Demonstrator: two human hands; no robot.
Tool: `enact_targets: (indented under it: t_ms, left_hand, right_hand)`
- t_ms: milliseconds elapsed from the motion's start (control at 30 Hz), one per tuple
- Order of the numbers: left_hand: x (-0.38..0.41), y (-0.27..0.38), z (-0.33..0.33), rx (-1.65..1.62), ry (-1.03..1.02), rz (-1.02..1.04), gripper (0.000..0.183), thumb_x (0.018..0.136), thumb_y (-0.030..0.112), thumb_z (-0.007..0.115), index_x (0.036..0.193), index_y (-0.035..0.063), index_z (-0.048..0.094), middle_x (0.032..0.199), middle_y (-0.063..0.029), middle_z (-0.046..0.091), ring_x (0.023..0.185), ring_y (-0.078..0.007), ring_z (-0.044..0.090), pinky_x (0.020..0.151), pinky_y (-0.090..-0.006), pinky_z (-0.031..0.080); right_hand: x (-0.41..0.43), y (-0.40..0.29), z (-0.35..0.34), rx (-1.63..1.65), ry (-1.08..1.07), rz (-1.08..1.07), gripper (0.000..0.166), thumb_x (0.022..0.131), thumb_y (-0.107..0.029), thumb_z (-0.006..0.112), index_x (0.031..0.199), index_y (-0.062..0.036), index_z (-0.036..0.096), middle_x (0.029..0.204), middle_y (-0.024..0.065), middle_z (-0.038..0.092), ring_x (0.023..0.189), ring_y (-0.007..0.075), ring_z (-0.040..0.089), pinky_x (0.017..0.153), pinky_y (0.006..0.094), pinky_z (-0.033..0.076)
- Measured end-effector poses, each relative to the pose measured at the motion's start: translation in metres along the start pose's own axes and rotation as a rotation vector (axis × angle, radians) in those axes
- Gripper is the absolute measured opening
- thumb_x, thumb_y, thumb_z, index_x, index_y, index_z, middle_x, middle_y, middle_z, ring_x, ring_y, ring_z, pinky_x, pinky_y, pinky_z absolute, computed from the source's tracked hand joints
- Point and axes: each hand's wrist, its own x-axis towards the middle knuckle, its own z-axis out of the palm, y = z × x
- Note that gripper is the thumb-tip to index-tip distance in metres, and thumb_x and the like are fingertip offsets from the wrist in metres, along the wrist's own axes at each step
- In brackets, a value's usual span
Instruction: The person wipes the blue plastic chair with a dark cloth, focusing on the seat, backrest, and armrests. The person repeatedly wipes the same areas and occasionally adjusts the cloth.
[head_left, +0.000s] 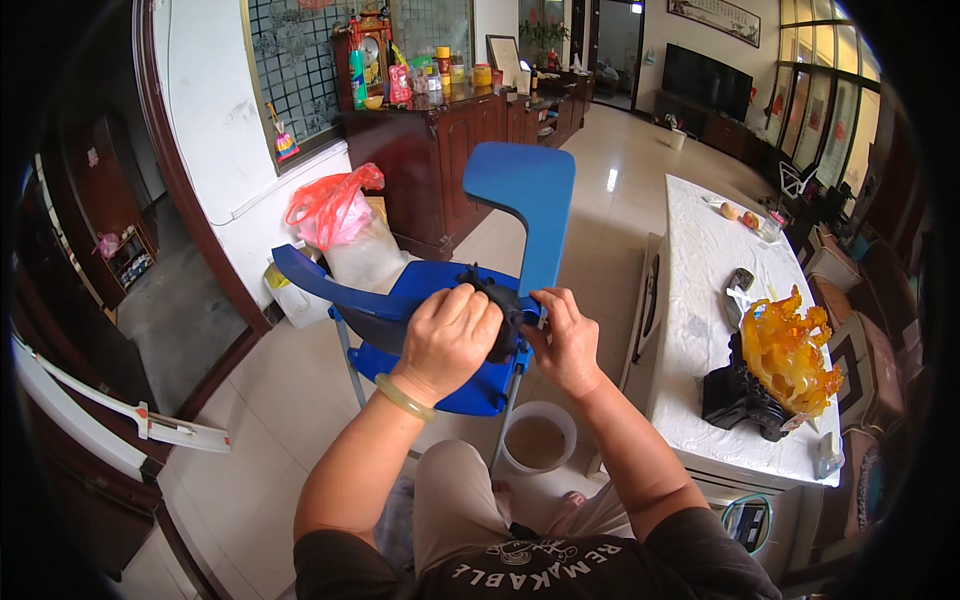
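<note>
A blue folding chair (442, 277) with a writing-tablet arm (547, 202) stands before me. My left hand (454, 330), with a pale green bangle on the wrist, is closed on a black cloth (501, 300). The bunched cloth lies against the chair near the base of the tablet arm. At that same corner, my right hand (562, 337) pinches the blue joint below the tablet with thumb and fingers. A white bucket (572, 439) of murky brownish water stands on the floor beneath my right forearm.
To the right, a white-covered table (675, 375) bears an amber-coloured sculpture (787, 352) on a black base. Red and clear plastic bags (337, 210) sit beyond the chair, beside a dark wooden cabinet (420, 150). A white rail-like piece (184, 433) juts in at left.
</note>
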Motion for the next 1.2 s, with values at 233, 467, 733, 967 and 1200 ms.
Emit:
enact_targets:
  t_ms: [233,467,733,967,1200]
  left_hand:
    - [-0.025,-0.029,-0.019,-0.015,0.001,-0.006,0.014,0.074,0.006,0.064,0.088,0.0023,0.061,0.089,-0.0084,0.062,0.094,-0.0250,0.061,0.076,-0.0358,0.055]
    - [-0.049,-0.061,-0.039,-0.008,-0.003,-0.084,0.017,0.073,0.004,0.064,0.090,0.0023,0.062,0.091,-0.0082,0.063,0.092,-0.0265,0.063,0.078,-0.0383,0.054]
    - [-0.062,-0.076,-0.054,0.030,-0.019,-0.208,0.024,0.071,-0.001,0.063,0.095,0.0033,0.063,0.094,-0.0071,0.064,0.095,-0.0276,0.063,0.081,-0.0387,0.053]
    - [-0.046,-0.050,-0.053,0.095,-0.075,-0.174,0.014,0.075,0.007,0.059,0.089,0.0035,0.062,0.093,-0.0088,0.063,0.098,-0.0281,0.061,0.084,-0.0395,0.052]
    - [0.001,0.012,-0.011,-0.072,-0.110,-0.089,0.009,0.076,0.009,0.059,0.082,0.0023,0.058,0.089,-0.0105,0.061,0.095,-0.0262,0.061,0.082,-0.0363,0.053]
  right_hand:
    - [0.002,0.001,0.000,-0.018,-0.022,-0.026,0.045,0.073,-0.006,0.080,0.113,-0.0027,0.059,0.105,0.0125,0.063,0.063,0.0212,0.065,0.056,0.0295,0.053]
    - [0.000,0.001,0.002,0.003,-0.027,-0.007,0.047,0.073,-0.006,0.080,0.114,-0.0021,0.059,0.106,0.0132,0.062,0.064,0.0221,0.065,0.056,0.0293,0.054]
    - [0.001,-0.001,0.001,-0.005,-0.013,-0.004,0.045,0.074,-0.006,0.079,0.114,-0.0024,0.058,0.106,0.0133,0.062,0.064,0.0224,0.065,0.058,0.0302,0.054]
    - [0.011,-0.016,-0.013,-0.160,-0.042,-0.049,0.042,0.072,-0.011,0.078,0.109,-0.0031,0.060,0.102,0.0097,0.062,0.086,0.0278,0.064,0.065,0.0351,0.055]
    - [0.034,-0.048,-0.018,-0.328,0.043,-0.343,0.027,0.069,-0.009,0.072,0.094,-0.0041,0.064,0.096,0.0069,0.060,0.082,0.0224,0.058,0.060,0.0298,0.051]
